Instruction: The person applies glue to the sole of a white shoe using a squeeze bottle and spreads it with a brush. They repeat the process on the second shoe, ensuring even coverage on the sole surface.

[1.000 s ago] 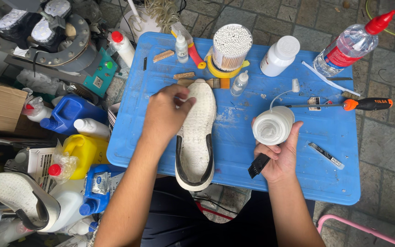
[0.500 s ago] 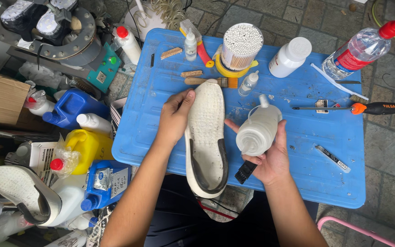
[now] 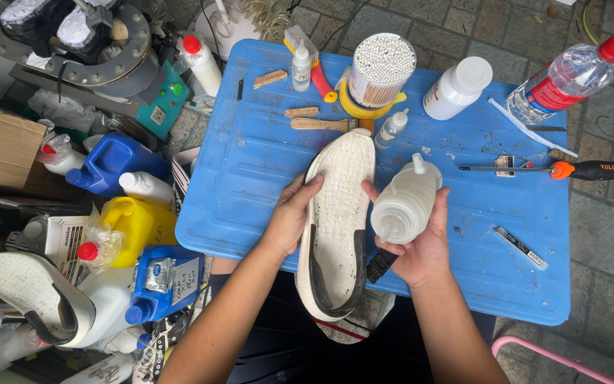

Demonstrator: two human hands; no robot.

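Observation:
A white shoe (image 3: 337, 213) lies sole up on the blue plastic table (image 3: 250, 163), heel toward me, with a black strip peeling at the heel. My left hand (image 3: 289, 217) grips the shoe's left edge at mid-length. My right hand (image 3: 421, 245) holds a white squeeze bottle (image 3: 405, 201) beside the shoe's right edge, together with a small black brush (image 3: 380, 264) sticking out below the palm. The bottle's nozzle cap points away from me.
On the table stand a tub of cotton swabs (image 3: 380, 69), a white jar (image 3: 458, 87), a clear bottle with a red spout (image 3: 570, 71), small dropper bottles, an orange-handled screwdriver (image 3: 563, 169) and a toothbrush. Blue and yellow jugs (image 3: 126, 220) and another white shoe (image 3: 30, 295) crowd the left.
My right hand has brought the squeeze bottle from the table's right side in to the shoe's edge. My left hand slid from the toe down to the shoe's left side.

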